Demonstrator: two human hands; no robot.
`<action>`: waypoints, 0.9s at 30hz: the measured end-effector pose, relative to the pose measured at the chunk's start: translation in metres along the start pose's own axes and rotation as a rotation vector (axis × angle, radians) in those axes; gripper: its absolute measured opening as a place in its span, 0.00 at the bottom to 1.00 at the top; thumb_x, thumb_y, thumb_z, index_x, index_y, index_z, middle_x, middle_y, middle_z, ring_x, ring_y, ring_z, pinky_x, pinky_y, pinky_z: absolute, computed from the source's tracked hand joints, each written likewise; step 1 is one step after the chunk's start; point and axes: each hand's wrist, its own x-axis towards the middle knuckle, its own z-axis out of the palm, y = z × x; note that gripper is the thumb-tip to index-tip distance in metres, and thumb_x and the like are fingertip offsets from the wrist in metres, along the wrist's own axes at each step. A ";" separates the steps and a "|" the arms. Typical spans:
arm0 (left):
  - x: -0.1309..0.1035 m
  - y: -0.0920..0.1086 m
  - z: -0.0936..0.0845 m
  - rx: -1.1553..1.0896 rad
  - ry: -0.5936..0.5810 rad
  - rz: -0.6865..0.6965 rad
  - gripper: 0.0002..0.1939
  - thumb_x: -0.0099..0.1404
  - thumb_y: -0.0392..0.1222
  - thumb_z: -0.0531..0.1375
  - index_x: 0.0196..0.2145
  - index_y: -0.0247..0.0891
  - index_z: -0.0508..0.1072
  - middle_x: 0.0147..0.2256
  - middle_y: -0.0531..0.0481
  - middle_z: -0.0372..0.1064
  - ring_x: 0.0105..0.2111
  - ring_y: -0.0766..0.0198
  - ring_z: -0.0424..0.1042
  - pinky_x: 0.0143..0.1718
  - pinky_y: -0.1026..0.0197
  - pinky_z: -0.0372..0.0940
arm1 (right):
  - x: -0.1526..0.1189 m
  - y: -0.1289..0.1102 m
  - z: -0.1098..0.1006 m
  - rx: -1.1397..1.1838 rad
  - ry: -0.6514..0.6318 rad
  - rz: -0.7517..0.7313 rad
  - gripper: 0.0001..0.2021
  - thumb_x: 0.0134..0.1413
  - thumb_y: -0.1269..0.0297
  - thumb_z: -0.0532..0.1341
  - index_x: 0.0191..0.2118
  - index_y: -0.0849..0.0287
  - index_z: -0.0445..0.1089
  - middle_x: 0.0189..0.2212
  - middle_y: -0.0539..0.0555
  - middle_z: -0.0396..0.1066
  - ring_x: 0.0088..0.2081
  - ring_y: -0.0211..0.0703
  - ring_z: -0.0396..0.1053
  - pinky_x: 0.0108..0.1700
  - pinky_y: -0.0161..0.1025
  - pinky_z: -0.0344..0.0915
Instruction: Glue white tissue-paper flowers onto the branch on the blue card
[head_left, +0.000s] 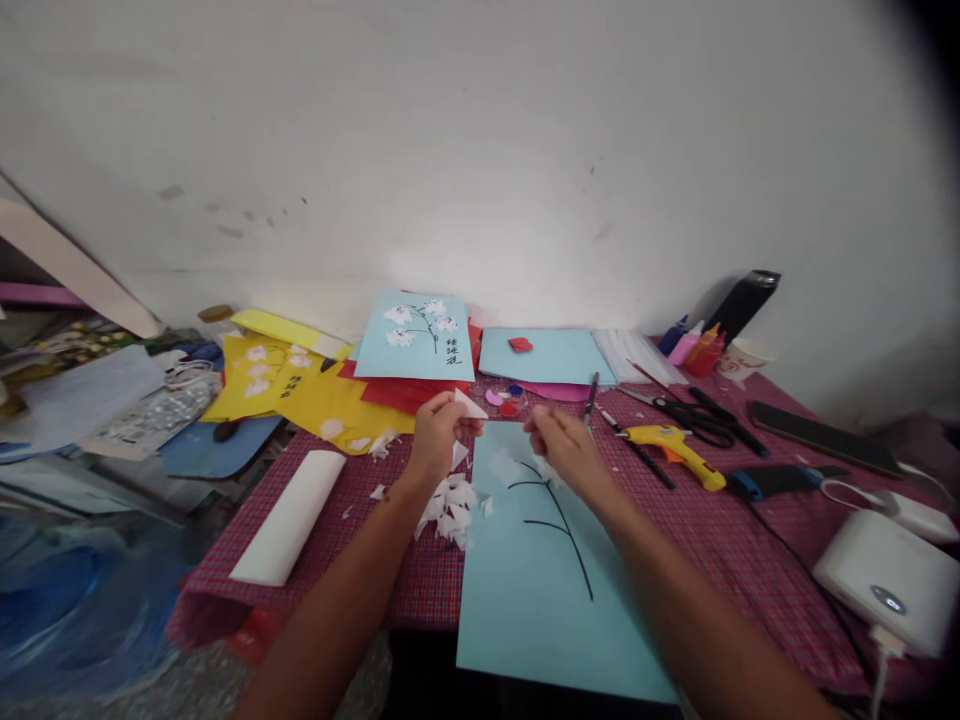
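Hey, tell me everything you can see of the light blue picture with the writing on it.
The light blue picture looks like a paper sheet. Four white blossom clusters with dark specks sit along a thin black branch, with black characters at lower right. It rests on red sheets near the wall; neither hand touches it.

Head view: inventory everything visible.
Branch sheet: one, pale blue, front centre
Flower picture: one, pale blue, back centre
Flower sheets: several, yellow, back left
Roll: one, white, left
Scraps: many, white, beside branch sheet
Glue gun: one, yellow, right
Scissors: one, black-handled, right
Bottles: several, mixed, back right
Flask: one, black, back right
Box: one, white, far right
Tablecloth: one, red checked, underneath
Wall: one, white, behind
Clutter: uncounted, mixed, far left
Left hand: one, bare, holding white paper
Right hand: one, bare, over branch sheet
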 end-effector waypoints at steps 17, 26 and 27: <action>-0.011 -0.007 0.009 0.088 -0.256 -0.128 0.04 0.50 0.36 0.60 0.21 0.34 0.70 0.19 0.55 0.63 0.21 0.68 0.62 0.24 0.65 0.61 | 0.004 -0.003 0.002 0.558 -0.063 0.005 0.19 0.62 0.48 0.56 0.30 0.58 0.70 0.17 0.47 0.65 0.15 0.32 0.54 0.18 0.32 0.53; -0.011 -0.009 0.008 0.064 -0.296 -0.136 0.04 0.52 0.36 0.62 0.24 0.33 0.73 0.22 0.52 0.66 0.23 0.66 0.66 0.28 0.60 0.69 | 0.005 -0.002 0.001 0.506 -0.069 0.012 0.19 0.62 0.48 0.56 0.29 0.58 0.70 0.19 0.48 0.66 0.16 0.33 0.57 0.18 0.33 0.52; -0.011 -0.009 0.008 0.062 -0.296 -0.137 0.04 0.52 0.37 0.62 0.24 0.33 0.73 0.22 0.52 0.66 0.23 0.66 0.67 0.29 0.60 0.69 | 0.004 -0.003 0.001 0.499 -0.070 0.014 0.19 0.62 0.48 0.56 0.29 0.58 0.70 0.19 0.48 0.67 0.16 0.33 0.57 0.17 0.33 0.52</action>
